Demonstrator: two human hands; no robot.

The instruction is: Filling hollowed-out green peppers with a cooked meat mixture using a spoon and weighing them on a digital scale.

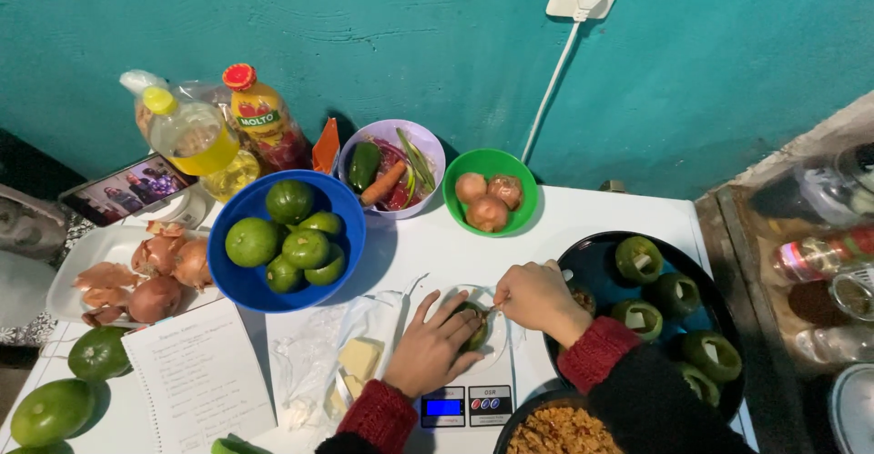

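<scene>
— What do you see at lower centre of the frame?
— My left hand (432,345), fingers spread, steadies a green vegetable (473,326) on the scale (469,399). My right hand (537,297) pinches a small tool, its tip at it.
— Nearby?
— Black tray (592,267) of hollowed ones, right.

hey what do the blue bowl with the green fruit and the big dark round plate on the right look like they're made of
The blue bowl looks like plastic: even, saturated colour, thin rim, soft sheen. The dark round plate holding hollowed green fruit seems glazed ceramic or enamelled metal, since its black surface is glossy with a bluish reflection; the view does not settle which.
</scene>
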